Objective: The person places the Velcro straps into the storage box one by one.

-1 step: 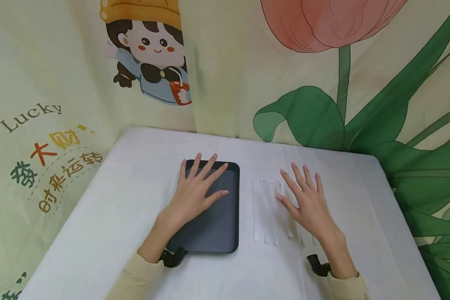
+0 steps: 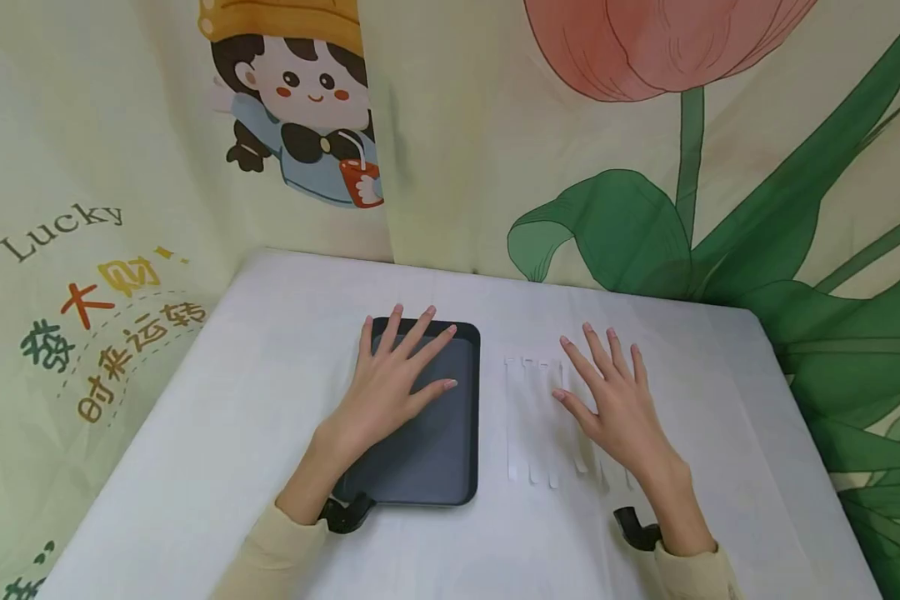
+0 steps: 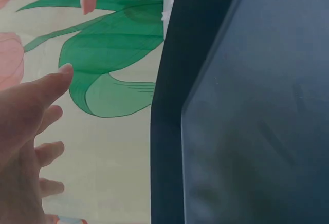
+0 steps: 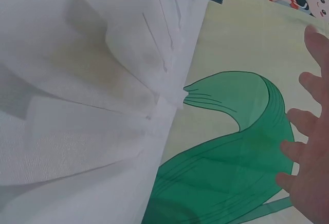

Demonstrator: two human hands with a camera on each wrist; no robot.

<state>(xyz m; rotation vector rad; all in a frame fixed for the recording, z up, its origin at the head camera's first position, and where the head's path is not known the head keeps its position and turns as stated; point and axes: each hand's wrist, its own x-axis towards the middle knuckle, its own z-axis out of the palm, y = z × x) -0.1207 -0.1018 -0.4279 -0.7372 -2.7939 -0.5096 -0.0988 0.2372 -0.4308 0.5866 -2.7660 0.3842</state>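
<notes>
My left hand (image 2: 386, 379) hovers above a dark grey rectangular tray (image 2: 453, 450), fingers spread and straight, covering the tray's upper left part in the head view. In the left wrist view the thumb and fingertips show beside the tray's rim (image 3: 167, 131), with nothing held. To the right of the tray, several thin white strips (image 2: 532, 425) lie side by side, running away from me. Over the rightmost strips my right hand (image 2: 622, 408) is held with its fingers spread, hiding parts of them. The right wrist view shows its fingers (image 4: 303, 121) gripping nothing.
A white cloth (image 2: 217, 425) covers the table, and the tray and strips are on it. Behind the table hangs a printed backdrop (image 2: 450, 167) with a cartoon figure and a large tulip. Each wrist carries a black mount (image 2: 348, 512) near the sleeve cuff.
</notes>
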